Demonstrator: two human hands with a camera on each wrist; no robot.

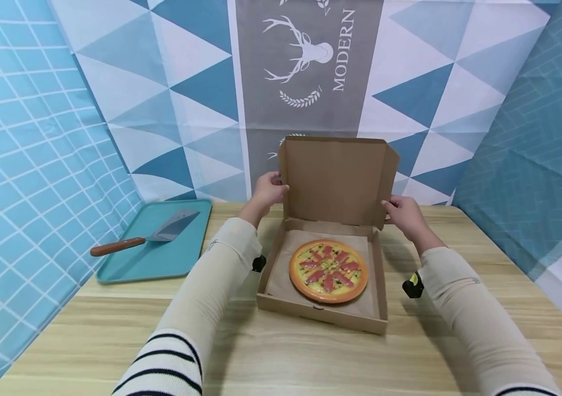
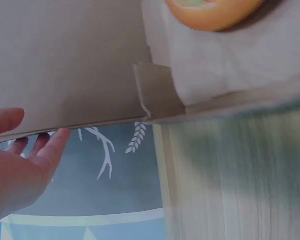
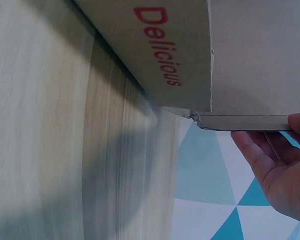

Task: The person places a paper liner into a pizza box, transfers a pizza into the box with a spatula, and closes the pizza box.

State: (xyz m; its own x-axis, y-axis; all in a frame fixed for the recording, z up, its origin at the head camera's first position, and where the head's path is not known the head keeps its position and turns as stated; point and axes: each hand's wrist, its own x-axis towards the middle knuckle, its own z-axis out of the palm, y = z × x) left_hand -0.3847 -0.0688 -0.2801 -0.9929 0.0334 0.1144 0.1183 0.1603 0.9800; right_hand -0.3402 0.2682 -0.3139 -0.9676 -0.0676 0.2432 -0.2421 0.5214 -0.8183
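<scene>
A brown cardboard pizza box (image 1: 320,319) stands on the table with its lid (image 1: 335,179) raised upright at the back. Inside, on brown paper (image 1: 281,275), lies a round pizza (image 1: 329,270) with red strips on a yellow top. My left hand (image 1: 268,190) pinches the lid's left edge, thumb on the inner face and fingers behind, as the left wrist view shows. At the lid's right edge my right hand (image 1: 403,214) grips the side between thumb and fingers. Red lettering reading "Delicious" (image 3: 160,45) marks the box's side in the right wrist view.
To the left a teal tray (image 1: 162,267) bears a pizza server (image 1: 174,225) whose wooden handle sticks out over the tray's left rim. Behind the box rises a patterned wall covering (image 1: 202,110), close to the lid. Tiled-pattern blue sheeting (image 1: 23,165) borders the table's left side.
</scene>
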